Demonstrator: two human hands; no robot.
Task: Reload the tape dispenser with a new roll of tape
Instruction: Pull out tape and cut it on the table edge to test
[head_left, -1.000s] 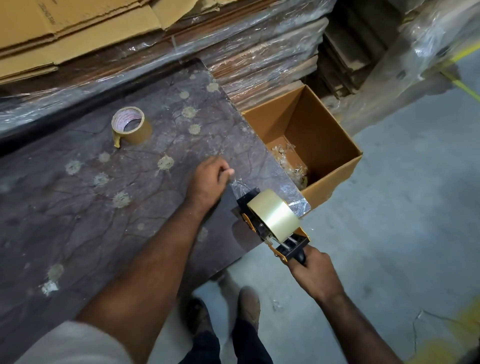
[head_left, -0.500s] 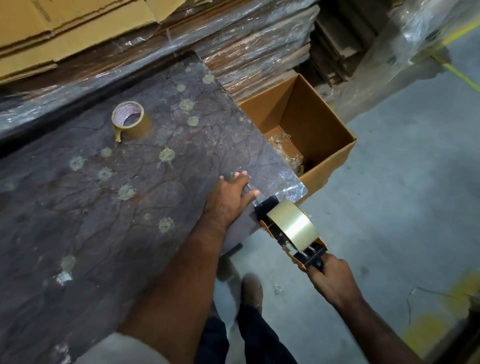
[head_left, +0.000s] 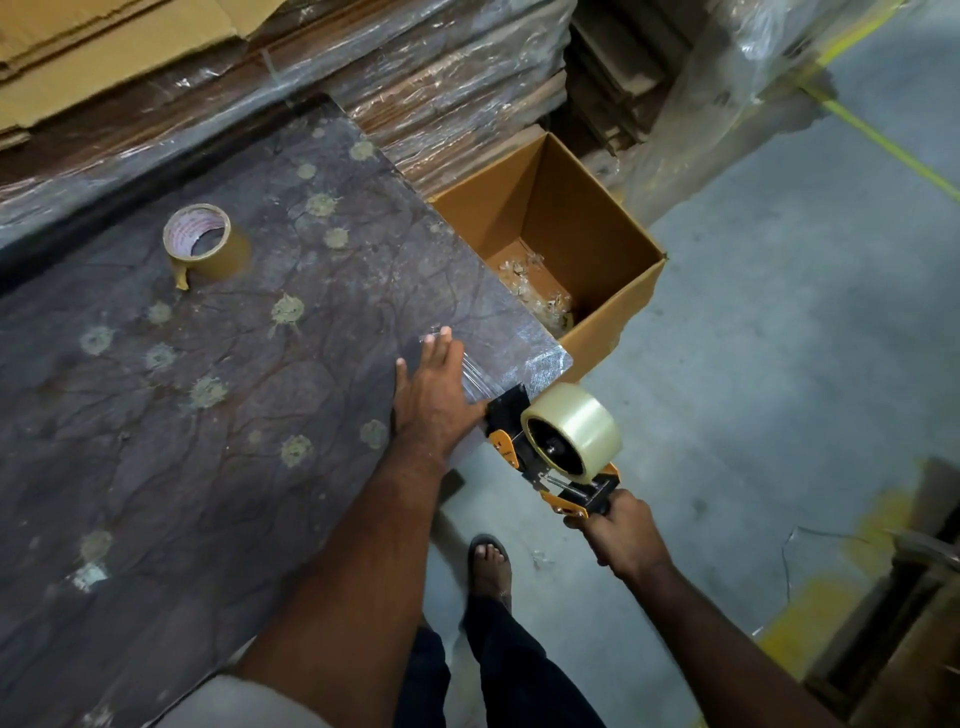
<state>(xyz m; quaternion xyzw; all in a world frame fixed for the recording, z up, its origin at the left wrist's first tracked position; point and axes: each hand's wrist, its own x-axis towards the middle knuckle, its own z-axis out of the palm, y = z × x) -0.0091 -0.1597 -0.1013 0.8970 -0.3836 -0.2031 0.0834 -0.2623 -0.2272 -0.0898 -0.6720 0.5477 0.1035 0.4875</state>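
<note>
An orange and black tape dispenser (head_left: 524, 452) hangs just off the table's near right corner, with a roll of clear tape (head_left: 582, 423) mounted on it. My right hand (head_left: 621, 538) grips its handle. A strip of clear tape (head_left: 470, 371) runs from the dispenser's front onto the table top. My left hand (head_left: 431, 400) lies flat on the table with fingers spread, pressing on that strip. A brown tape roll (head_left: 205, 241) with a loose end sits upright further back on the dark patterned table (head_left: 182, 415).
An open cardboard box (head_left: 597, 239) with crumpled clear tape scraps inside stands on the floor beside the table's right edge. Plastic-wrapped stacks of flat cardboard (head_left: 415, 78) line the back. My sandalled foot (head_left: 491, 566) is on the concrete floor below.
My right hand drew the dispenser back and right, off the table corner, stretching tape out. My left hand opened from a pinch and flattened onto the strip.
</note>
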